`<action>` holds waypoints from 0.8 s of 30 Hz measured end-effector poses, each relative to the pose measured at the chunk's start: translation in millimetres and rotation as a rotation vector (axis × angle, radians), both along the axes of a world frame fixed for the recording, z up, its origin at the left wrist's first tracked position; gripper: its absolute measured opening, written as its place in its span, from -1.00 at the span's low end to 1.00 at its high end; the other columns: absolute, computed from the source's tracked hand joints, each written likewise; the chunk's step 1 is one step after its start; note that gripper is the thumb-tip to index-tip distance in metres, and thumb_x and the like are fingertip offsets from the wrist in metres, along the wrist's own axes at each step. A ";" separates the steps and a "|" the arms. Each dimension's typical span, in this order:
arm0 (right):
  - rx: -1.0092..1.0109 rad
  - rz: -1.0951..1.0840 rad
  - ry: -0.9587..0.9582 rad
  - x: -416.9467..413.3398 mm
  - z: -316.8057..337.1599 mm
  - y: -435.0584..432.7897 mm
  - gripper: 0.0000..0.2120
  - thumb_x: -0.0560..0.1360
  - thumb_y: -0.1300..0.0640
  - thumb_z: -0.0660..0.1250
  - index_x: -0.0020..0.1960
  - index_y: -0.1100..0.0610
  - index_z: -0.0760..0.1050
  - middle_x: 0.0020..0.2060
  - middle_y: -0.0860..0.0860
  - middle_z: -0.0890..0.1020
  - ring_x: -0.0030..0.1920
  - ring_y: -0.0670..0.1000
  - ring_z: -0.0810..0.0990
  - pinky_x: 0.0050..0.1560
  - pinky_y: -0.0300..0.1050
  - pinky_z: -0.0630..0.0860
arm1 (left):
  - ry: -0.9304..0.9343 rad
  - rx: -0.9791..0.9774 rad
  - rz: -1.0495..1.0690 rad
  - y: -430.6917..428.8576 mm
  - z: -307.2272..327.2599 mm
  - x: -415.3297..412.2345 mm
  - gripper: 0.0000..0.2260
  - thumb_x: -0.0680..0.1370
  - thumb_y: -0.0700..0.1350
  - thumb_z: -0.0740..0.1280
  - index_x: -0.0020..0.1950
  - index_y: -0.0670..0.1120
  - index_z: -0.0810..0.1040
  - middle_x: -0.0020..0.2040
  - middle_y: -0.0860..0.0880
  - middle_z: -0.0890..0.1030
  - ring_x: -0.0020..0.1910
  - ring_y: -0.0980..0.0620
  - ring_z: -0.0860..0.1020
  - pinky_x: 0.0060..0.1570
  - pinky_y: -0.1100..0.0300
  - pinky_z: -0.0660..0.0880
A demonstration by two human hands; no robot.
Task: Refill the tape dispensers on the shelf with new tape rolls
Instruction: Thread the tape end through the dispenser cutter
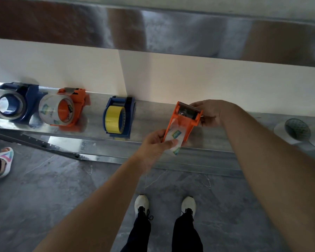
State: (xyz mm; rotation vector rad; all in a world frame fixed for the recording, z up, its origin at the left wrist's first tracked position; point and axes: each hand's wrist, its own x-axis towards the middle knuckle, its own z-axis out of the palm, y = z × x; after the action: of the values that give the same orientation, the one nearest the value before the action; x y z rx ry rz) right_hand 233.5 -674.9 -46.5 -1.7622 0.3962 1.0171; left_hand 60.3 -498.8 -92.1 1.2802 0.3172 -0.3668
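While my right hand [209, 113] grips the cutter end of the orange dispenser [185, 117] to steady it on the shelf [153, 113], my left hand [158, 142] pinches the clear printed tape [175, 137] at its near end, probably threading it; blur hides which. I count four dispensers, two orange and two blue. The three to the left already carry rolls, two clear and one yellow roll [115, 119].

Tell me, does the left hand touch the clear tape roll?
Touching. The head view shows the left hand pinching the clear tape roll in the orange tape dispenser.
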 end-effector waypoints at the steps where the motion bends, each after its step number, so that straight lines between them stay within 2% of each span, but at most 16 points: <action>1: 0.055 -0.043 -0.005 -0.8 -4.4 -0.6 -0.75 0.64 0.36 0.31 -0.06 0.08 0.65 -0.26 0.12 0.67 -0.29 0.02 0.61 -0.28 -0.15 0.56 | -0.002 -0.006 -0.003 0.7 -0.4 1.1 -0.81 0.63 -0.27 0.39 0.24 -0.17 0.65 0.09 -0.05 0.76 0.08 0.04 0.72 0.07 0.28 0.58; 3: 0.194 -0.138 -0.055 -4.4 -15.3 -0.6 -0.65 0.65 0.44 0.23 -0.10 0.10 0.65 -0.27 0.12 0.69 -0.29 0.04 0.64 -0.32 -0.14 0.63 | -0.005 -0.028 -0.009 0.9 0.4 4.0 -0.78 0.64 -0.27 0.37 0.28 -0.20 0.64 0.09 -0.07 0.77 0.10 0.04 0.72 0.06 0.31 0.58; 5: 0.324 -0.216 -0.088 -10.6 -28.2 -0.4 -0.56 0.65 0.48 0.17 -0.17 0.09 0.65 -0.27 0.12 0.69 -0.28 0.07 0.63 -0.29 -0.08 0.60 | -0.008 -0.039 -0.010 0.5 1.5 6.5 -0.78 0.65 -0.27 0.36 0.29 -0.23 0.64 0.08 -0.08 0.77 0.09 0.05 0.73 0.06 0.36 0.57; 8: 0.448 -0.269 -0.040 -14.1 -44.0 -1.2 -0.66 0.65 0.42 0.21 -0.10 0.12 0.64 -0.29 0.11 0.69 -0.31 0.06 0.64 -0.22 -0.06 0.63 | -0.015 -0.043 0.001 0.8 -1.0 9.3 -0.73 0.66 -0.26 0.36 0.34 -0.30 0.60 0.16 -0.23 0.74 0.15 -0.08 0.71 0.15 0.19 0.61; 10: 0.441 -0.235 -0.013 -12.0 -48.5 -0.3 -0.72 0.66 0.38 0.24 -0.09 0.14 0.63 -0.30 0.11 0.66 -0.33 0.05 0.63 -0.18 -0.05 0.66 | 0.001 -0.050 0.008 1.6 -2.0 10.6 -0.70 0.66 -0.26 0.36 0.37 -0.33 0.57 0.22 -0.30 0.71 0.18 -0.15 0.70 0.19 0.11 0.62; 13: 0.435 -0.121 -0.011 -8.8 -44.8 -3.0 -0.54 0.68 0.37 0.19 -0.28 0.10 0.67 -0.39 0.06 0.63 -0.37 0.00 0.59 -0.23 -0.13 0.67 | 0.004 -0.070 0.001 1.4 -2.0 11.1 -0.78 0.66 -0.28 0.34 0.29 -0.28 0.61 0.06 -0.13 0.77 0.04 0.00 0.74 0.05 0.21 0.63; 15: 0.448 -0.026 -0.017 -8.2 -40.7 -7.5 -0.47 0.68 0.38 0.17 -0.33 0.10 0.70 -0.38 0.05 0.64 -0.34 -0.01 0.62 -0.16 -0.11 0.70 | 0.006 -0.085 -0.005 0.4 -0.1 10.7 -0.83 0.66 -0.30 0.33 0.23 -0.23 0.63 -0.01 -0.05 0.78 -0.02 0.05 0.75 0.01 0.26 0.62; 19: 0.482 -0.021 -0.036 -8.7 -39.7 -14.0 -0.62 0.68 0.41 0.17 -0.11 0.21 0.71 -0.27 0.13 0.68 -0.23 0.04 0.68 0.06 0.00 0.70 | -0.005 -0.075 0.022 -1.6 -1.3 11.9 -0.84 0.65 -0.27 0.37 0.21 -0.18 0.65 0.01 -0.05 0.78 0.02 0.03 0.74 0.07 0.24 0.61; 22: 0.515 -0.092 -0.021 -13.6 -39.4 -13.1 -0.73 0.65 0.41 0.19 0.00 0.25 0.65 -0.24 0.13 0.70 -0.20 0.05 0.69 0.05 0.00 0.70 | 0.018 -0.087 0.078 -2.3 -2.3 13.7 -0.68 0.56 -0.12 0.48 0.28 -0.22 0.65 0.14 -0.17 0.75 0.15 -0.10 0.71 0.23 0.10 0.60; 24: 0.545 -0.155 -0.003 -17.6 -38.4 -11.7 -0.76 0.65 0.34 0.19 0.03 0.23 0.64 -0.25 0.10 0.70 -0.20 0.05 0.68 0.04 -0.01 0.69 | 0.031 -0.088 0.102 -3.3 -1.9 14.6 -0.61 0.54 -0.06 0.51 0.30 -0.22 0.65 0.16 -0.18 0.74 0.14 -0.09 0.70 0.23 0.10 0.60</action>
State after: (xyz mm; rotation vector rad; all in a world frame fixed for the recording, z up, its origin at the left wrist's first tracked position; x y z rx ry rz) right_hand 215.9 -686.7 -84.9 -1.2250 0.2202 0.9065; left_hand 74.9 -502.1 -94.0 1.1687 0.3870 -0.3112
